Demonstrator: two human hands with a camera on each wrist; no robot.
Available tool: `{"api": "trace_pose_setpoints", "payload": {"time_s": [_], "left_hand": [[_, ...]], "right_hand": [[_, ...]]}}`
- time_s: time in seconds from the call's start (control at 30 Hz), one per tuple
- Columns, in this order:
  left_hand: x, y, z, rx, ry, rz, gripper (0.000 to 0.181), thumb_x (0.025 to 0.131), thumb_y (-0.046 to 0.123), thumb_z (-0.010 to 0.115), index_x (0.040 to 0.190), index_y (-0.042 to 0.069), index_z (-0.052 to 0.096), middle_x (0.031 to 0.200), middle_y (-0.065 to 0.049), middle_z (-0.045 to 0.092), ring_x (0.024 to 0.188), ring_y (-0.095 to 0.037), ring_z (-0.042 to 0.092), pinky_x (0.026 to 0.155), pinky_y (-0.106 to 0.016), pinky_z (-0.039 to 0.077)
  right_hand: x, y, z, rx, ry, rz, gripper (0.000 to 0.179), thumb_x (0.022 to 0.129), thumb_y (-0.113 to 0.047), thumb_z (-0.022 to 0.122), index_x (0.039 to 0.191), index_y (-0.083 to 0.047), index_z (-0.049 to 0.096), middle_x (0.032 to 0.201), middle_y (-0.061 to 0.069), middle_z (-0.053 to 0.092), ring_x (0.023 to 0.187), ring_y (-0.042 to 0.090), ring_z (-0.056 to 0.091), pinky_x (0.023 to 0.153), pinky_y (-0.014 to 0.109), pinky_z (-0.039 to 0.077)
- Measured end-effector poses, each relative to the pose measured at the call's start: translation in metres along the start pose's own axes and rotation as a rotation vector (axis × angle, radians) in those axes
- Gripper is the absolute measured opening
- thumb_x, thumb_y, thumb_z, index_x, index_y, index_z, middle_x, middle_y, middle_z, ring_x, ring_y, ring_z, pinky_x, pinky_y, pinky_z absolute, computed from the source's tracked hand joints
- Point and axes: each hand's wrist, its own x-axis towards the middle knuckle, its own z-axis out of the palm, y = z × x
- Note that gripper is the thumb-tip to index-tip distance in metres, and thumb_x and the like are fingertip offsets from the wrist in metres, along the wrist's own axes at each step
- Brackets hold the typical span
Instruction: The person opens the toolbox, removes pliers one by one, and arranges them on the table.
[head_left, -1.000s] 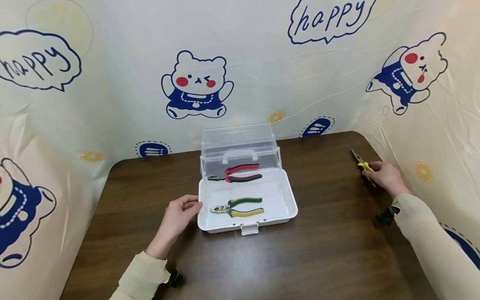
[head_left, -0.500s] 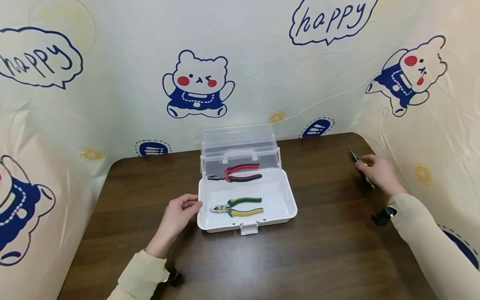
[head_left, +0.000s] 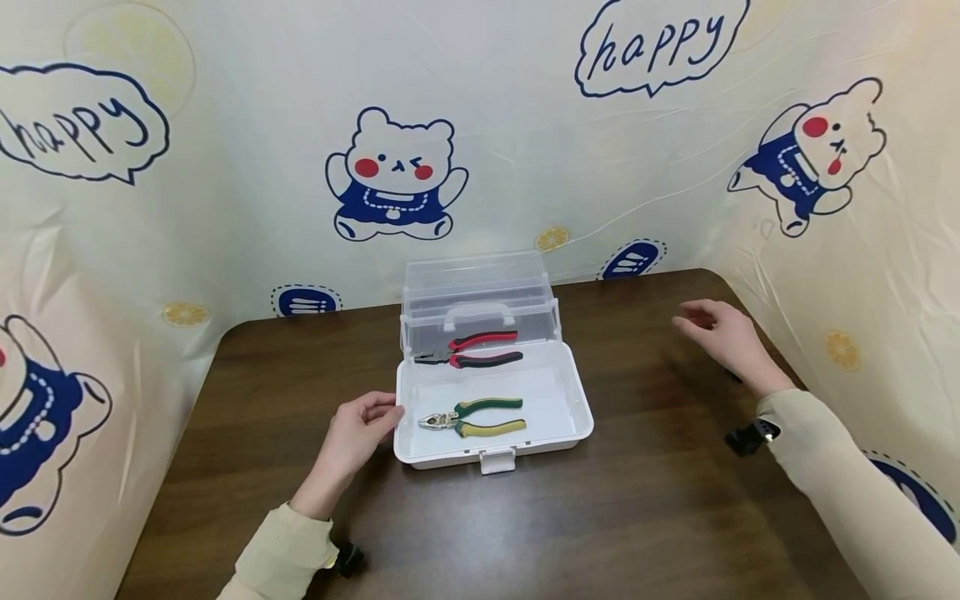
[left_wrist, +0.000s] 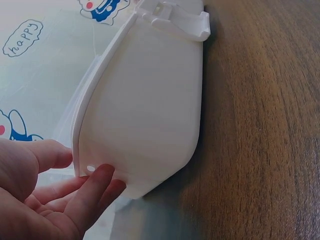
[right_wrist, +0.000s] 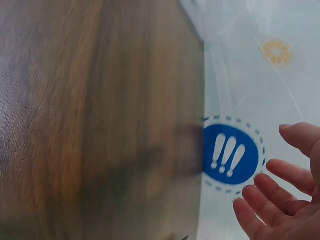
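A white toolbox with a clear lid stands open on the table. My left hand holds its left end; in the left wrist view the thumb and fingers pinch the rim of the toolbox wall. Inside lie pliers with green and yellow handles near the front, and pliers with red and black handles toward the back. My right hand hovers over the table's right side, holding nothing, its fingers relaxed in the right wrist view. The yellow-handled pliers are almost wholly hidden beneath it; a dark end shows.
The brown wooden table reaches a printed curtain at the back and sides. A white latch sticks out from the front of the toolbox.
My right hand has let go of the yellow-handled pliers and moved left and up from them. My left hand stays at the toolbox rim.
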Motion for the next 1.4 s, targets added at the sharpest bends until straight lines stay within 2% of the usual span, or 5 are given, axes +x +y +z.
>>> {"api": "trace_pose_setpoints", "payload": {"time_s": [0.37,0.77,1.2,1.4], "left_hand": [[0.000,0.001,-0.001,0.002,0.000,0.012,0.034,0.100,0.011,0.070,0.126,-0.009,0.066,0.117,-0.028,0.073,0.098,-0.031,0.074,0.082,-0.042,0.064],[0.001,0.002,-0.002,0.013,0.006,0.010,0.033,0.100,0.011,0.070,0.126,-0.009,0.066,0.116,-0.027,0.073,0.098,-0.032,0.074,0.082,-0.041,0.064],[-0.001,0.001,-0.001,0.006,0.010,0.007,0.032,0.100,0.011,0.070,0.125,-0.008,0.067,0.117,-0.026,0.073,0.099,-0.031,0.074,0.082,-0.041,0.064],[-0.001,0.001,0.000,0.016,0.011,0.001,0.030,0.100,0.010,0.069,0.125,-0.007,0.067,0.116,-0.025,0.074,0.096,-0.026,0.074,0.082,-0.039,0.064]], "right_hand": [[-0.001,-0.036,0.007,0.046,-0.031,-0.033,0.050,0.102,-0.040,0.067,0.134,-0.002,0.064,0.129,0.025,0.065,0.114,0.040,0.063,0.096,0.059,0.053],[0.001,-0.079,0.017,0.083,-0.062,-0.098,0.048,0.101,-0.038,0.070,0.134,-0.003,0.065,0.136,0.023,0.061,0.118,0.043,0.062,0.099,0.060,0.054],[0.008,-0.120,0.036,0.123,-0.116,-0.176,0.044,0.098,-0.032,0.075,0.133,-0.007,0.067,0.133,0.015,0.064,0.118,0.036,0.060,0.099,0.055,0.053],[0.011,-0.134,0.048,0.143,-0.135,-0.234,0.042,0.097,-0.029,0.076,0.131,-0.006,0.068,0.128,0.014,0.066,0.116,0.036,0.059,0.098,0.052,0.054]]}}
